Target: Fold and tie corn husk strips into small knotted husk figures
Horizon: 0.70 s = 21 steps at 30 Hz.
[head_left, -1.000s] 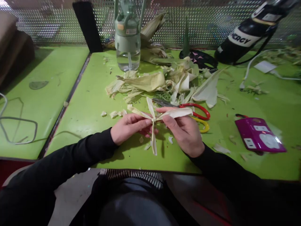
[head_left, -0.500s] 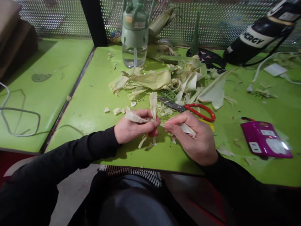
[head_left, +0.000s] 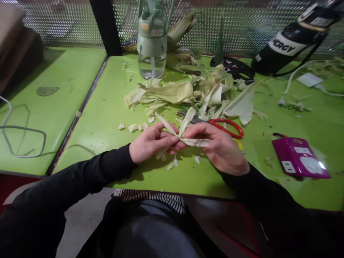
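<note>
Three loose ends fan out from one small centre, and that's a joined piece of narrow, cream-coloured corn-husk strips (head_left: pixel 185 124), held up between both hands above the bright green, smooth-topped counter (head_left: pixel 107 107). The left hand (head_left: pixel 154 143) has its grip closed on the piece, thumb and fingers pinching right beside the join. Over comes the right hand (head_left: pixel 225 148) from the other side, its grip on the piece too: forefinger up near the centre, thumb by the end of the strip pointing right. How firm that hold is, I can't tell!

So where do we stand? The strips already meet at one point, so I'd call the joining well under way; whether they're knotted or merely folded there is too small to read. The ends hang free, so the piece looks unfinished to me. Plenty of material left: a heap of pale, crinkled corn husks (head_left: pixel 170 92) lies just beyond. Metal scissors with a red handle loop (head_left: pixel 214 122) rest beside that heap, in neither hand, and little torn cream husk scraps (head_left: pixel 133 128) dot the near side.
</note>
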Each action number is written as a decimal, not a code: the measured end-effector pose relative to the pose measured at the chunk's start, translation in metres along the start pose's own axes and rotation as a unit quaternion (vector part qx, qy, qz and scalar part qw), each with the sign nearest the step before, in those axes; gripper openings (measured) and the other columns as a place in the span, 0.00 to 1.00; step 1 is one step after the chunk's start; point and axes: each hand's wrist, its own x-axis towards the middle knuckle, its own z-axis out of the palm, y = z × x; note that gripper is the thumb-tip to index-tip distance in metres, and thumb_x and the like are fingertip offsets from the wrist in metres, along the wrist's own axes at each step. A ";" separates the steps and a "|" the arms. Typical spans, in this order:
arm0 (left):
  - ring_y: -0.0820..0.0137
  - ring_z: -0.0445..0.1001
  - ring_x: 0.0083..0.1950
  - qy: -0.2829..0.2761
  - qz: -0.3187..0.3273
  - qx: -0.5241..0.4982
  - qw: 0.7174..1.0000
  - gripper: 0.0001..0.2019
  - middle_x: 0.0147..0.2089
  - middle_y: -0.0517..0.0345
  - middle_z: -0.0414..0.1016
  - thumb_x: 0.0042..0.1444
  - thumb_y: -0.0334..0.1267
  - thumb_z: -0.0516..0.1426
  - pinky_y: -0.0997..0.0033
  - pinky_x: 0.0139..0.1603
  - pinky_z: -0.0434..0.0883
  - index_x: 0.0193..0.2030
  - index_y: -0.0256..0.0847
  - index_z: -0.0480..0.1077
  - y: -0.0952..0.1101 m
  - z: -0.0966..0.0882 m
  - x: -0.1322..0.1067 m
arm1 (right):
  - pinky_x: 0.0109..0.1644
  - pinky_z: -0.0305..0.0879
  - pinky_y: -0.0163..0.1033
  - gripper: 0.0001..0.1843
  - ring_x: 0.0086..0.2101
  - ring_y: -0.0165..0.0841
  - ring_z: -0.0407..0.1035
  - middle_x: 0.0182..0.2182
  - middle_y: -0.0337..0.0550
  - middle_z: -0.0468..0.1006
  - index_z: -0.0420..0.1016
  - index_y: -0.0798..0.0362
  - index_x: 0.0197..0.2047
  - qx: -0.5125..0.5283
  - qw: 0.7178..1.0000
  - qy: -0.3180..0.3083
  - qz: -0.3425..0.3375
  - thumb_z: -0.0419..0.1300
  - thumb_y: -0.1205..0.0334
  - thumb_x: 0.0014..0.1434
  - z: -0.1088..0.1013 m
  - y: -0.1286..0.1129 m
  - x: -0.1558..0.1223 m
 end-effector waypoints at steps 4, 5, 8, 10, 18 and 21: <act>0.74 0.79 0.34 0.008 -0.001 0.062 0.998 0.13 0.33 0.56 0.80 0.56 0.35 0.66 0.76 0.35 0.75 0.43 0.36 0.67 0.002 -0.002 -0.002 | 0.33 0.70 0.39 0.23 0.29 0.32 0.71 0.30 0.41 0.78 0.78 0.49 0.35 -0.115 0.992 0.051 0.013 0.60 0.36 0.60 0.000 -0.005 0.004; 0.74 0.78 0.34 0.008 -0.009 0.075 0.997 0.13 0.34 0.56 0.80 0.56 0.35 0.66 0.76 0.35 0.75 0.43 0.35 0.68 0.002 -0.002 -0.002 | 0.32 0.68 0.37 0.19 0.28 0.30 0.70 0.29 0.39 0.77 0.77 0.50 0.35 -0.150 0.986 0.071 0.011 0.64 0.41 0.59 0.003 -0.005 0.004; 0.76 0.75 0.30 -0.003 -0.033 0.104 0.994 0.16 0.32 0.59 0.77 0.54 0.39 0.67 0.76 0.33 0.73 0.45 0.35 0.69 0.002 -0.001 -0.002 | 0.30 0.65 0.34 0.15 0.27 0.28 0.67 0.28 0.36 0.75 0.75 0.51 0.33 -0.189 0.978 0.091 -0.011 0.69 0.49 0.56 0.012 -0.004 0.004; 0.78 0.71 0.26 -0.012 -0.043 0.118 0.992 0.17 0.28 0.62 0.74 0.53 0.42 0.67 0.77 0.29 0.69 0.42 0.35 0.69 0.001 0.001 -0.001 | 0.29 0.64 0.33 0.13 0.26 0.27 0.66 0.27 0.36 0.74 0.74 0.51 0.32 -0.204 0.975 0.087 -0.030 0.68 0.51 0.58 0.017 -0.002 0.002; 0.81 0.60 0.23 0.000 -0.045 0.164 0.985 0.15 0.23 0.66 0.65 0.49 0.43 0.67 0.78 0.25 0.60 0.29 0.36 0.68 -0.007 0.006 -0.002 | 0.32 0.66 0.34 0.10 0.28 0.29 0.69 0.27 0.36 0.76 0.73 0.51 0.32 -0.167 0.983 0.075 -0.031 0.63 0.56 0.62 0.021 -0.001 -0.006; 0.80 0.60 0.24 0.005 -0.036 0.167 0.985 0.14 0.24 0.65 0.65 0.48 0.44 0.67 0.77 0.25 0.60 0.29 0.36 0.70 -0.012 0.007 -0.002 | 0.32 0.67 0.35 0.10 0.27 0.28 0.69 0.26 0.35 0.75 0.72 0.50 0.31 -0.138 0.987 0.077 -0.018 0.63 0.57 0.62 0.021 -0.004 -0.005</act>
